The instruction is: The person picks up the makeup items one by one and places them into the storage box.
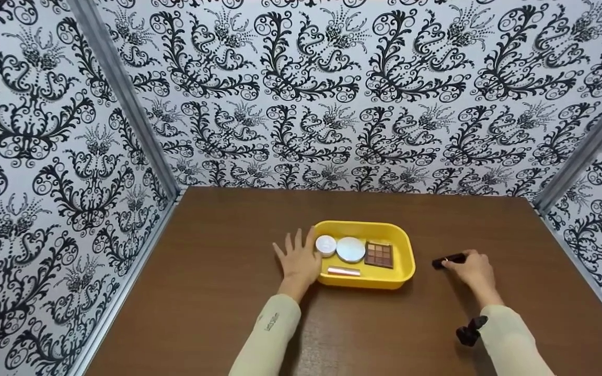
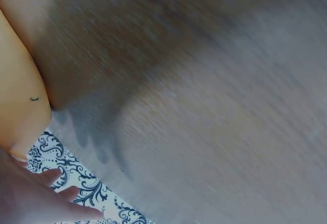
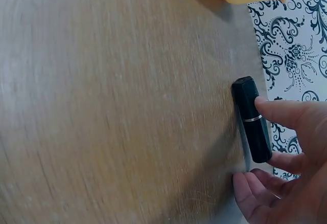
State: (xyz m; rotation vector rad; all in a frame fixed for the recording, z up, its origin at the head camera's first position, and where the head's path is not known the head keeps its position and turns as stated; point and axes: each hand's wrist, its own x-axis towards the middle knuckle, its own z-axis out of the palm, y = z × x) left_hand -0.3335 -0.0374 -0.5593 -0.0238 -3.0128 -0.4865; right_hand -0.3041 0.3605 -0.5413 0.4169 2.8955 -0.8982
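Note:
In the head view a yellow tray sits mid-table. Against its left side rests my left hand, fingers spread. Inside the tray lie a small white round jar, a larger white round compact, an eyeshadow palette and a slim pinkish tube. To the right of the tray, my right hand pinches a black lipstick with a thin silver band between thumb and fingers. The right wrist view shows it close to the tabletop; whether it touches is unclear.
The brown wooden table is bordered at the back and sides by panels with a black-and-white floral pattern. Grey metal posts stand at the corners. A dark device is at the right wrist.

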